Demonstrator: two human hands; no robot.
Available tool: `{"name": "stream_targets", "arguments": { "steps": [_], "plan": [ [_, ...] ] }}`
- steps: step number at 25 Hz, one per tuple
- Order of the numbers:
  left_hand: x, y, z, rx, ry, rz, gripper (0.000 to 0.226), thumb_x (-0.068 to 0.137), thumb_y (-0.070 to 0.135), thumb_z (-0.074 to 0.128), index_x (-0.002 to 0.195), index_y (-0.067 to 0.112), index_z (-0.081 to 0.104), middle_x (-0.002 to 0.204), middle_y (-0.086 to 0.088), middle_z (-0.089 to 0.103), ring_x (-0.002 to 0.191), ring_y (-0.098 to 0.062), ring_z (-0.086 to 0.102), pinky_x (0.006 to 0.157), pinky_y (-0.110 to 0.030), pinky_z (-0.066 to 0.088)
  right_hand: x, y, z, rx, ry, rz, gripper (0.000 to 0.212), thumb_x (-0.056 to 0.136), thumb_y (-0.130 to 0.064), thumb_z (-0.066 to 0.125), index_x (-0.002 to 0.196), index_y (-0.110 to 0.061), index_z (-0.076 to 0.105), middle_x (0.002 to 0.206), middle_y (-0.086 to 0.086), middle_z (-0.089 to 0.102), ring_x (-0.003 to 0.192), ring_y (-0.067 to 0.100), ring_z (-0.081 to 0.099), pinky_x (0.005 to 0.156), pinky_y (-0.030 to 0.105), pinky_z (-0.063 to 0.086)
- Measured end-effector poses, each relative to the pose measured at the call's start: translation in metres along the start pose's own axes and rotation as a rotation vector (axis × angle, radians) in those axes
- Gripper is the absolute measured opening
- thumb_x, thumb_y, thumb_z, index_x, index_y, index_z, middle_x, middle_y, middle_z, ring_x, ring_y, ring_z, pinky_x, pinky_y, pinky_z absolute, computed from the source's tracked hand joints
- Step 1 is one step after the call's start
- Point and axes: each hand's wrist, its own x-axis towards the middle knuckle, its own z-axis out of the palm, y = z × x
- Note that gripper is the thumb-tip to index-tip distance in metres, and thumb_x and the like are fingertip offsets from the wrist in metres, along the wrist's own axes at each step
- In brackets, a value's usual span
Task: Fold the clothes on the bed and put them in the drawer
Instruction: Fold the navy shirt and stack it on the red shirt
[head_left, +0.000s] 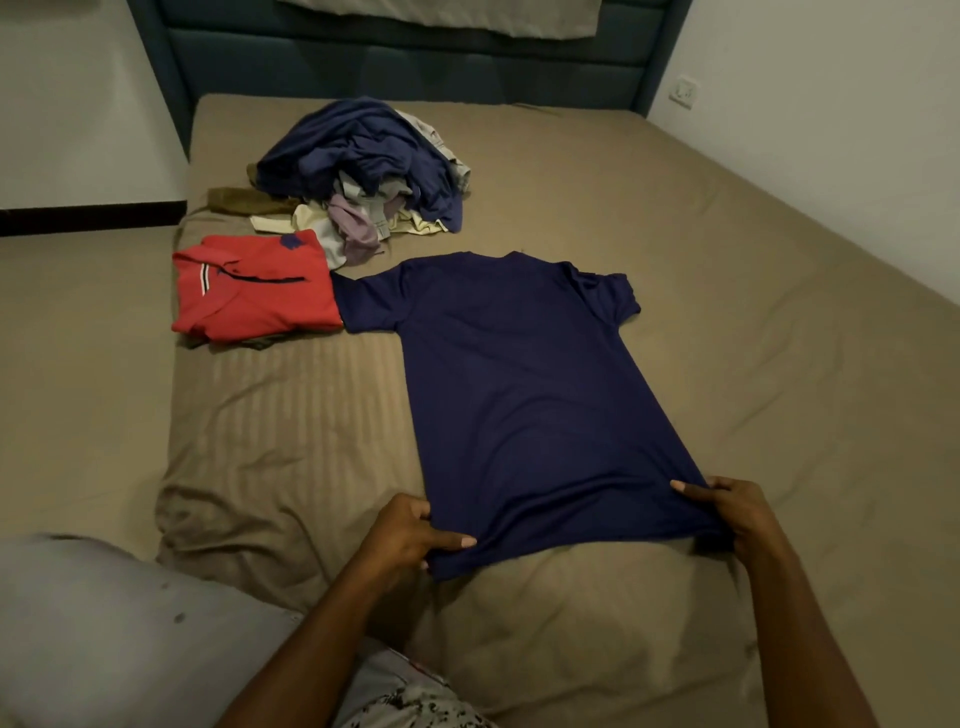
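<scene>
Pinching the navy T-shirt (519, 395) hem corners, left hand (410, 535) and right hand (737, 514) fingers curl near the bed (753, 312) edge.

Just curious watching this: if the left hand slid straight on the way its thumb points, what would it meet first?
Likely only more of the navy T-shirt that the left hand grips by the hem. Its thumb points across the hem toward the right hand, which would be next.

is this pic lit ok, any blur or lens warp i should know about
Head view: dim, warm light; the navy t-shirt reads almost black, folds barely visible. Wide-angle warp bends the bed edges and walls. Both hands look sharp; the grey shape at lower left is soft.
</scene>
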Motion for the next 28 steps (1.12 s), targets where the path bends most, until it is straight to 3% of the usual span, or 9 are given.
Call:
{"name": "stream_targets", "arguments": {
  "steps": [4,7,10,13,16,19,21,24,28],
  "plan": [
    [-0.021,0.013,-0.012,-0.035,-0.146,-0.136,0.036,0.071,0.008,0.091,0.102,-0.004,0.076,0.089,-0.02,0.078,0.053,-0.013,0.062,0.039,-0.018,0.035,-0.003,0.004,-0.021,-0.02,0.033,-0.019,0.051,0.064,-0.023,0.094,0.094,0.008,0.067,0.087,0.026,0.067,0.062,0.03,0.056,0.047,0.033,0.046],
    [-0.025,0.014,-0.017,0.044,-0.167,-0.204,0.03,0.073,0.004,0.088,0.097,-0.009,0.076,0.078,-0.024,0.075,0.047,-0.015,0.065,0.039,-0.018,0.041,-0.01,0.019,-0.019,-0.138,0.126,-0.057,0.057,0.067,-0.026,0.095,0.085,0.016,0.06,0.08,0.031,0.067,0.06,0.032,0.061,0.051,0.04,0.054],
    [-0.024,0.014,-0.017,0.044,-0.161,-0.24,0.029,0.071,0.002,0.089,0.095,-0.009,0.076,0.077,-0.02,0.076,0.057,-0.02,0.072,0.041,-0.018,0.046,-0.009,0.027,-0.017,-0.295,0.26,-0.121,0.07,0.061,-0.046,0.097,0.07,0.009,0.054,0.063,0.026,0.058,0.051,0.039,0.059,0.046,0.053,0.057],
    [-0.024,0.013,-0.017,0.087,-0.138,-0.231,0.038,0.065,0.008,0.095,0.093,-0.009,0.076,0.08,-0.018,0.077,0.059,-0.02,0.072,0.045,-0.021,0.05,-0.011,0.034,-0.017,-0.592,0.338,-0.251,0.077,0.066,-0.072,0.083,0.061,-0.007,0.042,0.052,0.015,0.047,0.046,0.034,0.052,0.046,0.042,0.049],
    [-0.022,0.009,-0.021,0.184,-0.145,-0.217,0.046,0.057,0.013,0.099,0.087,-0.011,0.073,0.073,-0.018,0.075,0.055,-0.022,0.07,0.046,-0.024,0.049,-0.016,0.044,-0.016,-0.911,0.411,-0.476,0.063,0.083,-0.076,0.059,0.074,-0.015,0.044,0.067,0.002,0.051,0.056,0.024,0.051,0.051,0.036,0.046],
    [-0.026,0.013,-0.024,0.202,-0.138,-0.232,0.047,0.059,0.019,0.099,0.085,-0.006,0.07,0.072,-0.02,0.074,0.057,-0.025,0.073,0.043,-0.023,0.049,-0.014,0.053,-0.018,-0.957,0.451,-0.564,0.05,0.094,-0.064,0.053,0.088,-0.015,0.048,0.084,0.006,0.054,0.07,0.029,0.054,0.055,0.041,0.05],
    [-0.027,0.015,-0.026,0.245,-0.002,-0.207,0.056,0.065,0.037,0.096,0.083,-0.01,0.071,0.067,-0.016,0.074,0.052,-0.023,0.071,0.046,-0.027,0.053,-0.01,0.055,-0.014,-1.01,0.507,-0.601,0.045,0.101,-0.052,0.046,0.098,-0.008,0.055,0.093,0.015,0.057,0.074,0.034,0.055,0.058,0.043,0.051],
    [-0.018,0.013,-0.027,0.417,0.363,-0.019,0.058,0.074,0.064,0.081,0.07,0.006,0.071,0.055,-0.002,0.07,0.053,-0.02,0.07,0.064,-0.037,0.061,-0.004,0.042,0.013,-1.086,0.577,-0.62,0.029,0.104,-0.026,0.05,0.116,-0.002,0.059,0.109,0.023,0.061,0.09,0.039,0.057,0.077,0.049,0.047],
    [0.006,0.024,-0.032,0.506,0.666,0.245,0.03,0.088,0.049,0.075,0.093,0.022,0.063,0.081,0.006,0.068,0.074,-0.013,0.065,0.065,-0.029,0.049,0.013,0.005,0.085,-0.931,0.37,-0.681,0.04,0.105,-0.027,0.051,0.133,0.0,0.055,0.135,0.027,0.056,0.114,0.045,0.057,0.095,0.054,0.045]
  ]
}}
